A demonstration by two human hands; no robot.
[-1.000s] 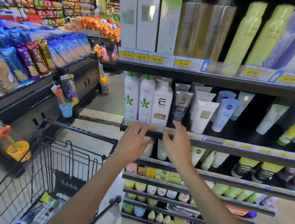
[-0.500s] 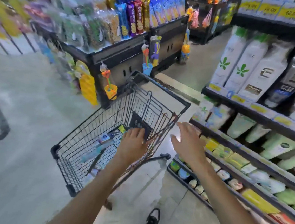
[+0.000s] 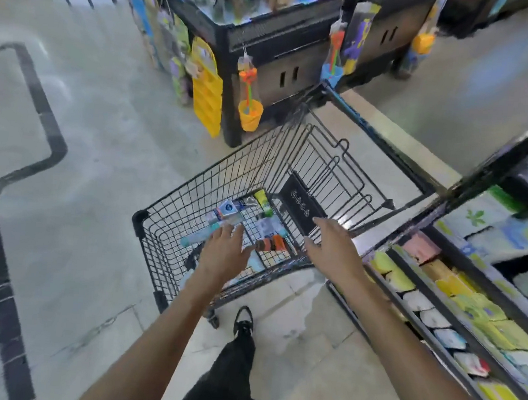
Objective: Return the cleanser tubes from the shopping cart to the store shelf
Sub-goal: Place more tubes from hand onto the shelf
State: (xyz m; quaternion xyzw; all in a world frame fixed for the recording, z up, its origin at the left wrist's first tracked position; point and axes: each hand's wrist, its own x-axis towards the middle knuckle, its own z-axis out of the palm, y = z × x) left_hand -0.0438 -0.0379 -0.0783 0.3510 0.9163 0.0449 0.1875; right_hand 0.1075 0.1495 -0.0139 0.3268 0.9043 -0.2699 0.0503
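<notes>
Presently both hands are extended over the shopping cart (image 3: 226,177) at the centre of the frame, and neither holds anything. The left hand (image 3: 224,253) reaches down into the basket with fingers straight and slightly spread, its fingertips just at a long pale-blue tube (image 3: 193,240) lying on the wire floor; by my judgement this posture is a reach preparatory to a pick, not yet a grip. The right hand (image 3: 332,247) hovers with relaxed, extended fingers above the cart's near right rim, beside the dark panel of the folding seat (image 3: 302,208), likely poised to steady the cart or take a second item. The cleanser tubes (image 3: 242,217) lie loose and flat in the bottom of the basket, heaped toward its centre, just beyond and partly beneath the left fingertips (exact count cannot be determined owing to blur). The cart stands close against the store shelf (image 3: 460,280) along the right edge of the frame, presumably parked there to keep the transfer short. Shelf contents are smeared and unreadable.
</notes>
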